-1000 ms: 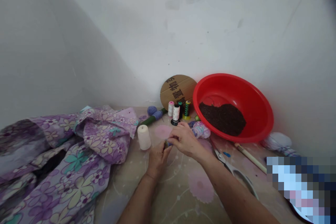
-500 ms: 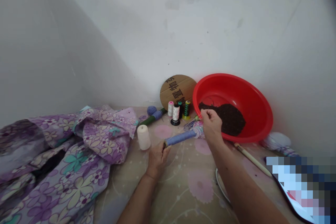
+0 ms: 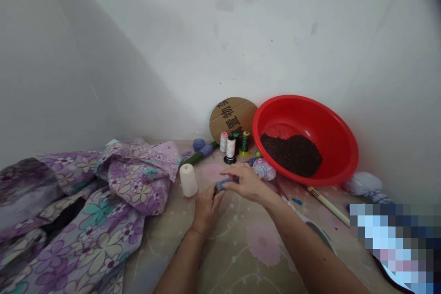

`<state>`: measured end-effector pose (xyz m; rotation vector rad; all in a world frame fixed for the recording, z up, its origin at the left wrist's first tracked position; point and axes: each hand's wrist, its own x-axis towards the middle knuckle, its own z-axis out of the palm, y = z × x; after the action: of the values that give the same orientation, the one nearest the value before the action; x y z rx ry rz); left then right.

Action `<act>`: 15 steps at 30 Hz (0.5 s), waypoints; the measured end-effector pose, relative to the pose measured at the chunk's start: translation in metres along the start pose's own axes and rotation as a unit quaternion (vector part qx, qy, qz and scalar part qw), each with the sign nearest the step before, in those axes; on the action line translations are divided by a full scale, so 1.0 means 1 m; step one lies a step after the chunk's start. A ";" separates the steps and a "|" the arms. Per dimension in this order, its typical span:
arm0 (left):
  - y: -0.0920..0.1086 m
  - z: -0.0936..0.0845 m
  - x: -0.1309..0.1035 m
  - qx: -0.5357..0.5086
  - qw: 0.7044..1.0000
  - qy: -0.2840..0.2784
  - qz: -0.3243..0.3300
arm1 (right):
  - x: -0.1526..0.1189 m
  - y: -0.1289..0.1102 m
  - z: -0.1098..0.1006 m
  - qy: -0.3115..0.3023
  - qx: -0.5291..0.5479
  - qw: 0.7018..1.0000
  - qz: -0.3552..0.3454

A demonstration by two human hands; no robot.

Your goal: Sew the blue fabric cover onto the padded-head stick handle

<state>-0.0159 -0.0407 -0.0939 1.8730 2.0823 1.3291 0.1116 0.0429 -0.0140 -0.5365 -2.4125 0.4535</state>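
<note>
My left hand (image 3: 206, 209) is closed around the lower end of a stick wound with blue yarn (image 3: 224, 184). My right hand (image 3: 245, 181) lies over the same stick, thumb and fingers curled round it near the left hand, covering much of the yarn. Any loose strand is too fine to see. Just left of my left hand stands a white cone of thread (image 3: 188, 180). Beyond my hands are several upright thread spools, among them a white spool on a black base (image 3: 230, 149). A multicoloured ball of yarn (image 3: 264, 170) sits behind my right hand.
A tilted red basin (image 3: 344, 147) holding dark grains leans at the back right, beside a cardboard disc (image 3: 234, 117). Purple floral cloth (image 3: 113, 211) is heaped on the left. A pale stick (image 3: 329, 206) and a blurred-out screen (image 3: 392, 239) lie on the right.
My right hand has come from beside the basin down and left onto the blue yarn-wound stick. My left hand stays in place. The multicoloured yarn ball is now more exposed.
</note>
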 end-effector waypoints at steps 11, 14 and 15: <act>0.000 0.000 0.000 0.008 1.000 -0.004 -0.002 | 0.002 -0.004 0.020 0.070 -0.033 0.997 -0.028; 0.000 0.000 0.000 0.007 1.000 -0.003 0.000 | 0.001 -0.007 0.026 0.102 -0.030 0.994 -0.017; 0.000 0.000 -0.001 0.009 1.000 -0.003 0.001 | 0.001 -0.008 0.028 0.109 -0.028 0.994 -0.014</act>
<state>-0.0162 -0.0413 -0.0942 1.8833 2.0965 1.3090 0.0910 0.0315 -0.0314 -0.5458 -2.2254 0.2990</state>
